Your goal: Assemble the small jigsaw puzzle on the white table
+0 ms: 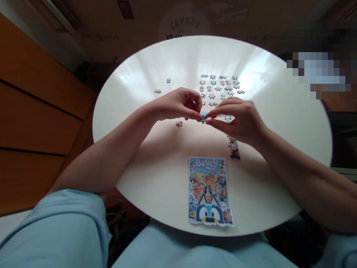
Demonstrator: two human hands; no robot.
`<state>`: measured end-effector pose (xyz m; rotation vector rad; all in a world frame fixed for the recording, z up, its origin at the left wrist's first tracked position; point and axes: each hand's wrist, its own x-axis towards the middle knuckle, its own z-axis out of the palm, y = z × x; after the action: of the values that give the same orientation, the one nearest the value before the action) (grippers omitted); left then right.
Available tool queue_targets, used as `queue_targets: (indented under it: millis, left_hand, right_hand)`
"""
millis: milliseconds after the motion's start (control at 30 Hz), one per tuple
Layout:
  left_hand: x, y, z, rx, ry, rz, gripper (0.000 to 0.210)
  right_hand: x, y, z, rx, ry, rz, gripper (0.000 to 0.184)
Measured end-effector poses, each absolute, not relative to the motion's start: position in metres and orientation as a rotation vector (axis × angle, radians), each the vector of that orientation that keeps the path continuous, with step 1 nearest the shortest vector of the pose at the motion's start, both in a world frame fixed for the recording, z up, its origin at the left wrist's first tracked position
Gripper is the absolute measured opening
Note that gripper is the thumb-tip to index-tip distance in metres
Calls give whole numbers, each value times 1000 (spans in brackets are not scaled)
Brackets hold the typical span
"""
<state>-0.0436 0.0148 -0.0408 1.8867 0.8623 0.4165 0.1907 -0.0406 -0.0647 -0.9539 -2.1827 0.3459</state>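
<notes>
Pinching puzzle piece point(203, 117) with left hand point(181, 104) and right hand point(245, 117), seemingly checking fit; probably needs comparing with loose pieces point(209, 88) beyond fingertips point(216, 111).

Pale blue sleeves point(61, 223), loosely creased; left hand point(182, 102), right hand point(244, 117) bare.

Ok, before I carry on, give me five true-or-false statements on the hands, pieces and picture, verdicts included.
1. The fingers of the left hand and right hand meet at one puzzle piece. True.
2. The printed picture lies nearer the camera than the loose pieces. True.
3. All loose pieces sit in one cluster. False: a few lie apart, toward the left.
4. A joined strip lies beyond the picture, toward its right. True.
5. The picture's bottom edge is straight. False: it is ragged.
</notes>
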Motion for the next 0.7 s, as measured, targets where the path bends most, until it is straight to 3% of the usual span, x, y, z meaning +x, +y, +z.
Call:
queue_targets:
  millis: [433,700]
  left_hand:
    - [-51,15,-34,1777,589,265,25]
    - [-63,16,-25,1834,678,309,25]
  right_hand:
    - [192,-46,-59,-719,-2317,393,16]
    - [196,-50,-54,-690,-2466,376,14]
